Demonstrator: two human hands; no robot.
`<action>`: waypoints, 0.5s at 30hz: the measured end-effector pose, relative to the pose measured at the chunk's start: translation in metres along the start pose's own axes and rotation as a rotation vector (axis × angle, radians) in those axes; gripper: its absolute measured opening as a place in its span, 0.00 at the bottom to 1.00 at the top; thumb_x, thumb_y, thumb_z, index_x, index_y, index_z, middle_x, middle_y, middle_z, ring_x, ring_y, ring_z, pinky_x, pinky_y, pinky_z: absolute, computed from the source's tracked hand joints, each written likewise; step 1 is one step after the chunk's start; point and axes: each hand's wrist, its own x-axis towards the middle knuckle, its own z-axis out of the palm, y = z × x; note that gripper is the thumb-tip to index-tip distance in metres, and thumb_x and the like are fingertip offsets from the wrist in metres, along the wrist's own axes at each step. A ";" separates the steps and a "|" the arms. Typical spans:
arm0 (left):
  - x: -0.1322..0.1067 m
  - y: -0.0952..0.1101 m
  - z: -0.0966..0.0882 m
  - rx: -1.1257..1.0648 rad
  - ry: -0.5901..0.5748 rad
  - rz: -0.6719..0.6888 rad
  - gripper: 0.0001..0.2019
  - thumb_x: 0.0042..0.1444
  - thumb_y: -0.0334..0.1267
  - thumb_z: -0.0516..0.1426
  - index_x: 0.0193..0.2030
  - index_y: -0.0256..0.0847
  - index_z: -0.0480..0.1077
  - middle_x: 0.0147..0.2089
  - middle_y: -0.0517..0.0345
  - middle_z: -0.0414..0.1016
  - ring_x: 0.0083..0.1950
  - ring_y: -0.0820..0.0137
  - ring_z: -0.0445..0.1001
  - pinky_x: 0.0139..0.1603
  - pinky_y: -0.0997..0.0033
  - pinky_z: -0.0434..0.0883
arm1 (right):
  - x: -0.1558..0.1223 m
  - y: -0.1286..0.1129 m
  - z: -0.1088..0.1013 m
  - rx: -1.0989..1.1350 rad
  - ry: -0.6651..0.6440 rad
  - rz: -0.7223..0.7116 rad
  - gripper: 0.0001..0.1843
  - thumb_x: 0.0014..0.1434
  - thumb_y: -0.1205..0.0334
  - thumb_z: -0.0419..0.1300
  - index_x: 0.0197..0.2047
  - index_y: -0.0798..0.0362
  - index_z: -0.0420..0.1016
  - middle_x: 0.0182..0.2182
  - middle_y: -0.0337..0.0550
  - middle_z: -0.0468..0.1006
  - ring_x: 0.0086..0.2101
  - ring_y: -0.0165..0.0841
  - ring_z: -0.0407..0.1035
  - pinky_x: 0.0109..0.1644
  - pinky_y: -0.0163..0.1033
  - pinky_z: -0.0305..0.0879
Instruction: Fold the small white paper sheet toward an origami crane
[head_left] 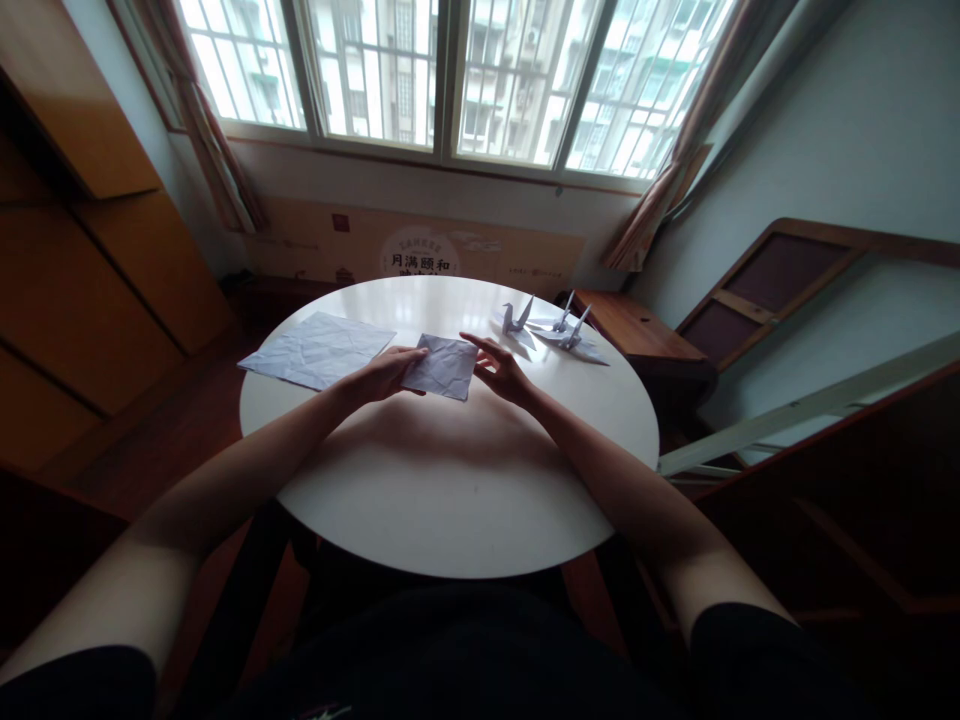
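A small crumpled square of white paper [445, 366] lies on the round white table [450, 490], a little beyond its middle. My left hand [388, 374] pinches the paper's left edge, thumb on top. My right hand [501, 368] rests at the paper's right edge with its fingers spread and fingertips touching the sheet. A larger creased sheet of white paper [318, 349] lies flat to the left, apart from both hands.
Several folded paper cranes [553, 330] stand at the table's far right. A wooden side table [637, 335] stands beyond them. Wooden cabinets [90, 260] line the left wall, and a window [450, 75] fills the far wall.
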 end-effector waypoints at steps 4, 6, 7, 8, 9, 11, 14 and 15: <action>-0.001 -0.001 0.000 0.138 0.065 -0.004 0.15 0.60 0.37 0.63 0.51 0.31 0.73 0.36 0.50 0.77 0.30 0.68 0.77 0.26 0.71 0.77 | -0.001 -0.003 -0.003 -0.082 -0.036 -0.081 0.15 0.63 0.52 0.61 0.48 0.48 0.83 0.48 0.50 0.73 0.43 0.36 0.72 0.43 0.43 0.75; -0.003 -0.001 0.000 0.245 0.122 0.044 0.28 0.55 0.39 0.67 0.61 0.37 0.68 0.43 0.48 0.78 0.37 0.64 0.79 0.33 0.70 0.77 | -0.001 -0.003 -0.003 -0.090 -0.059 -0.074 0.15 0.64 0.50 0.61 0.45 0.49 0.84 0.44 0.49 0.75 0.41 0.36 0.73 0.43 0.43 0.74; -0.004 -0.001 -0.001 0.312 0.147 0.089 0.32 0.53 0.41 0.69 0.64 0.38 0.67 0.46 0.47 0.78 0.41 0.63 0.79 0.37 0.70 0.77 | -0.001 -0.003 -0.003 -0.087 -0.068 -0.062 0.16 0.64 0.49 0.61 0.43 0.49 0.85 0.42 0.49 0.76 0.39 0.35 0.73 0.42 0.43 0.73; -0.006 0.000 -0.001 0.381 0.145 0.145 0.34 0.52 0.44 0.69 0.64 0.38 0.68 0.48 0.45 0.79 0.44 0.61 0.79 0.41 0.70 0.76 | -0.001 -0.003 -0.003 -0.082 -0.073 -0.047 0.17 0.64 0.47 0.60 0.42 0.50 0.85 0.39 0.48 0.77 0.38 0.35 0.73 0.42 0.42 0.72; -0.008 0.002 -0.002 0.445 0.117 0.217 0.32 0.52 0.48 0.69 0.61 0.38 0.71 0.49 0.44 0.79 0.48 0.59 0.78 0.44 0.70 0.75 | -0.001 -0.003 -0.003 -0.078 -0.076 -0.033 0.18 0.64 0.46 0.60 0.40 0.50 0.85 0.37 0.47 0.78 0.37 0.35 0.72 0.41 0.42 0.72; -0.011 0.005 -0.004 0.576 -0.014 0.342 0.26 0.52 0.54 0.67 0.51 0.36 0.78 0.49 0.45 0.80 0.51 0.57 0.77 0.46 0.70 0.73 | -0.001 -0.003 -0.003 -0.076 -0.069 -0.009 0.21 0.63 0.43 0.60 0.38 0.51 0.85 0.34 0.47 0.78 0.34 0.35 0.72 0.38 0.41 0.70; -0.010 0.005 -0.007 0.736 -0.151 0.477 0.20 0.51 0.53 0.67 0.40 0.36 0.80 0.38 0.50 0.80 0.40 0.62 0.77 0.38 0.74 0.71 | 0.000 -0.003 -0.004 -0.088 -0.038 -0.001 0.23 0.62 0.41 0.60 0.35 0.52 0.85 0.32 0.46 0.78 0.32 0.34 0.71 0.35 0.39 0.68; -0.008 0.003 -0.008 0.764 -0.152 0.516 0.18 0.51 0.52 0.67 0.36 0.35 0.80 0.34 0.52 0.79 0.36 0.65 0.76 0.34 0.75 0.69 | 0.000 -0.004 -0.005 -0.092 -0.028 -0.007 0.24 0.62 0.41 0.60 0.34 0.53 0.85 0.31 0.46 0.77 0.32 0.34 0.71 0.35 0.39 0.68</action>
